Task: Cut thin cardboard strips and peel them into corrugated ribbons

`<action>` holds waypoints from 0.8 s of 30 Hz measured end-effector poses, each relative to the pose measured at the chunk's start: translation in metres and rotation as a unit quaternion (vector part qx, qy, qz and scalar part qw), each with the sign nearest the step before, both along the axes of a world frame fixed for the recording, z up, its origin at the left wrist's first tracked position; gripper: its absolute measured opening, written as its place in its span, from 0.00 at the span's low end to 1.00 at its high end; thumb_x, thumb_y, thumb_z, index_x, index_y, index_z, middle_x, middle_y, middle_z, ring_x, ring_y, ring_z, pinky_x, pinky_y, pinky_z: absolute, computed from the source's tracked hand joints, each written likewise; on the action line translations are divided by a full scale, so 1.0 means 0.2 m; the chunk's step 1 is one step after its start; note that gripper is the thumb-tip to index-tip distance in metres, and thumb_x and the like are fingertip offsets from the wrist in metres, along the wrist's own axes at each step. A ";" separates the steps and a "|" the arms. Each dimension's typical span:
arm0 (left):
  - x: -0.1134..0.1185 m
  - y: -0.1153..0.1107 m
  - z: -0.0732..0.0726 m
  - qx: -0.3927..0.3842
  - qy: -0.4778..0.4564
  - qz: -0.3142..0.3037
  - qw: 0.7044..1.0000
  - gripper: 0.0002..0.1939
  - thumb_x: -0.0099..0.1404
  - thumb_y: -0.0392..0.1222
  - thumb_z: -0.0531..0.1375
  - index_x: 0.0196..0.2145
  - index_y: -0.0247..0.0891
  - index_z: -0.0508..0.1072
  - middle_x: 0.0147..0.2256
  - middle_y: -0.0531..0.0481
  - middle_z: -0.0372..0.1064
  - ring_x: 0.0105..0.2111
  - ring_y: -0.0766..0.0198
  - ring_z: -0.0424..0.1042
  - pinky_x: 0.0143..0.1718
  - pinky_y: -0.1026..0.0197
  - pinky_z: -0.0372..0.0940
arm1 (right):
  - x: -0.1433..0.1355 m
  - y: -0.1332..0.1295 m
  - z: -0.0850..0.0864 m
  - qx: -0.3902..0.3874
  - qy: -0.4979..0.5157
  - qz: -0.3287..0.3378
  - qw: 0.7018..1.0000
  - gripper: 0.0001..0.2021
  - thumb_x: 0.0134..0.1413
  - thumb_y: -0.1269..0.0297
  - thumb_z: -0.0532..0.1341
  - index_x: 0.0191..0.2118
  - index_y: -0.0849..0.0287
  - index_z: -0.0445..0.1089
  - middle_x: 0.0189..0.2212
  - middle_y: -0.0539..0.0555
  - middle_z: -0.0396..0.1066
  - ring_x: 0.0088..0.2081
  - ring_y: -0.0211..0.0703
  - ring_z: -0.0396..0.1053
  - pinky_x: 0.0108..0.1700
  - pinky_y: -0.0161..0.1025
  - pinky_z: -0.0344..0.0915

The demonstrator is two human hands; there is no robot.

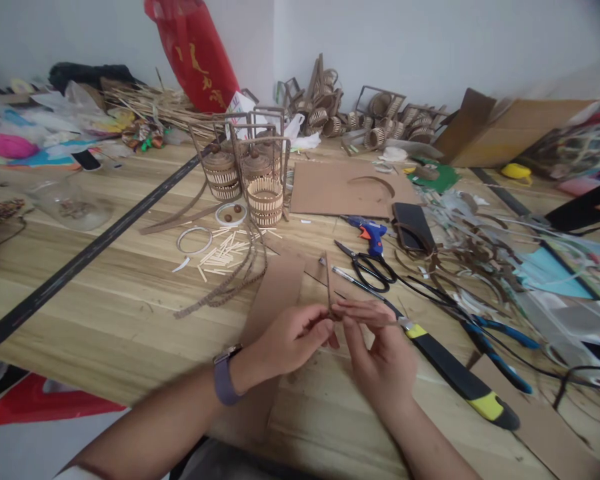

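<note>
A thin brown strip [329, 277] stands up from between my fingertips, with its lower end hidden by them. My left hand [293, 340] pinches at its base, thumb and forefinger together. From the other side, the fingertips of my right hand [383, 353] close on the same spot. Under my left wrist lies a long cardboard piece [275, 287]. Beside my right hand are a pen [353, 280] and a black-and-yellow handled tool [455, 367]. Beyond them lie black scissors [373, 270] and a blue glue gun [373, 233].
Small slatted baskets [265, 200] with tall handles stand ahead, near scattered wooden sticks [223, 253] and a white ring [194, 240]. Blue-handled pliers [500, 353], a black phone [413, 227] and heaped strip scraps lie right. A cardboard sheet [330, 187] and box [515, 127] are farther back.
</note>
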State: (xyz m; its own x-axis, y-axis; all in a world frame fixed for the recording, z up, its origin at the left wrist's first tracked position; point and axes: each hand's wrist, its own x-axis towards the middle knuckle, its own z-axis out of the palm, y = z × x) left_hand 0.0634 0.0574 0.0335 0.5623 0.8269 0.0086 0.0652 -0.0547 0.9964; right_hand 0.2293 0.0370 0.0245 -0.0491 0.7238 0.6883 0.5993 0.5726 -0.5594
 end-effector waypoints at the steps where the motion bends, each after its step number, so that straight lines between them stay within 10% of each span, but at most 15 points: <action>1: 0.00 0.00 0.00 -0.005 -0.009 0.002 1.000 0.18 0.71 0.52 0.52 0.36 0.34 0.70 0.31 0.47 0.72 0.30 0.64 0.71 0.31 0.66 0.64 | 0.00 0.00 0.00 0.028 -0.034 0.000 0.999 0.06 0.60 0.70 0.61 0.40 0.52 0.69 0.34 0.51 0.79 0.40 0.47 0.77 0.46 0.48 0.67; 9: 0.01 0.00 0.00 -0.040 -0.019 0.041 0.998 0.16 0.71 0.50 0.52 0.35 0.34 0.70 0.27 0.51 0.68 0.27 0.66 0.70 0.29 0.66 0.65 | 0.00 0.01 0.00 0.079 -0.145 0.004 0.986 0.07 0.60 0.71 0.61 0.43 0.51 0.67 0.39 0.51 0.80 0.43 0.46 0.77 0.51 0.49 0.61; 17: 0.01 -0.01 -0.01 -0.008 0.016 0.022 1.000 0.13 0.70 0.45 0.51 0.32 0.36 0.68 0.25 0.49 0.72 0.25 0.66 0.70 0.29 0.66 0.64 | 0.00 -0.01 -0.01 -0.035 0.008 -0.008 0.999 0.06 0.63 0.69 0.58 0.40 0.51 0.71 0.36 0.52 0.78 0.44 0.47 0.75 0.44 0.46 0.68; 24: 0.02 -0.01 -0.02 -0.040 -0.022 0.028 0.999 0.22 0.69 0.60 0.52 0.35 0.36 0.69 0.27 0.49 0.71 0.27 0.64 0.72 0.29 0.65 0.65 | 0.00 0.01 0.00 0.021 -0.033 0.029 0.999 0.06 0.59 0.72 0.60 0.40 0.53 0.68 0.35 0.52 0.77 0.42 0.46 0.76 0.45 0.46 0.67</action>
State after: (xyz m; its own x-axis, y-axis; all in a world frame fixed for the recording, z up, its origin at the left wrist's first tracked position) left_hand 0.0672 0.0562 0.0303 0.5151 0.8565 -0.0344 0.0214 0.0273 0.9994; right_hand 0.2287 0.0395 0.0246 -0.1359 0.6885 0.7123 0.5986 0.6300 -0.4947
